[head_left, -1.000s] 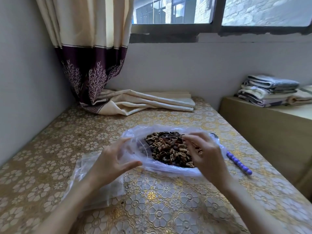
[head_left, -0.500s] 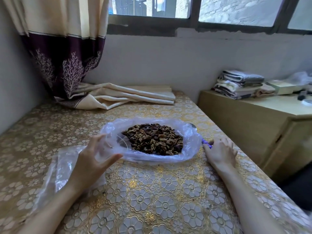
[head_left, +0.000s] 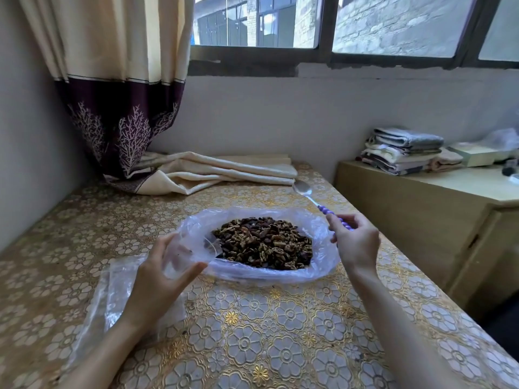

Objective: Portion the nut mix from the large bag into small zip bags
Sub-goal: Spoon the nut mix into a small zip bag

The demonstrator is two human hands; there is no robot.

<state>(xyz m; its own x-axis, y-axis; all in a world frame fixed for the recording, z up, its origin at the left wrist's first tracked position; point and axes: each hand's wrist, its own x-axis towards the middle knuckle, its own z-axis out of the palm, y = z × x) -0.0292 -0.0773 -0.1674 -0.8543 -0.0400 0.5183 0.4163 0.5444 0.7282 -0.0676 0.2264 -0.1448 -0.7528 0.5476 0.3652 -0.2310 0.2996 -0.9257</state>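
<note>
A large clear plastic bag [head_left: 320, 265] lies open on the table, filled with a brown nut mix [head_left: 264, 242]. My left hand [head_left: 160, 279] holds the bag's left rim between thumb and fingers. My right hand [head_left: 355, 242], at the bag's right edge, grips the purple beaded handle of a metal spoon [head_left: 304, 192]; the spoon's bowl points away toward the back of the table. A pile of small clear zip bags [head_left: 112, 299] lies flat under and beside my left wrist.
The table [head_left: 252, 332] wears a gold flower-patterned cloth. A folded curtain end [head_left: 219, 172] lies at the back. A wooden cabinet [head_left: 438, 226] with stacked towels [head_left: 401, 150] stands close on the right. A wall borders the left side.
My right hand left the nuts, reached down to the spoon beside the bag and has lifted it by its purple handle. My left hand kept hold of the bag's rim.
</note>
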